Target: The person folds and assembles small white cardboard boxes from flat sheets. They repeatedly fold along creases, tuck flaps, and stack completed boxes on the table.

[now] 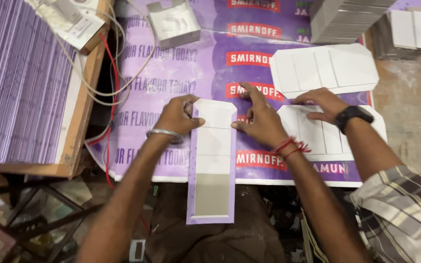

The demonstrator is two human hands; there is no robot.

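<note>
A long purple-edged sheet with white and grey card panels (213, 160) lies lengthwise toward me, its near end hanging past the work surface. My left hand (177, 117), with a metal bangle on its wrist, presses the sheet's upper left edge. Touching the upper right edge is my right hand (259, 119), fingers spread, with a red thread around its wrist. Both hands rest flat and grasp nothing. Another person's hand (323, 103), wearing a black watch, presses a flat white card blank (317, 131) just to the right.
A purple printed sheet (171, 73) covers the work surface. A second white card blank (325, 68) lies farther back, and a folded grey box tray (174, 22) sits behind the hands. Stacked purple sheets (20, 83) fill a wooden board at left; grey card stacks (347, 17) stand at back right. Cables (113, 87) run beside the board.
</note>
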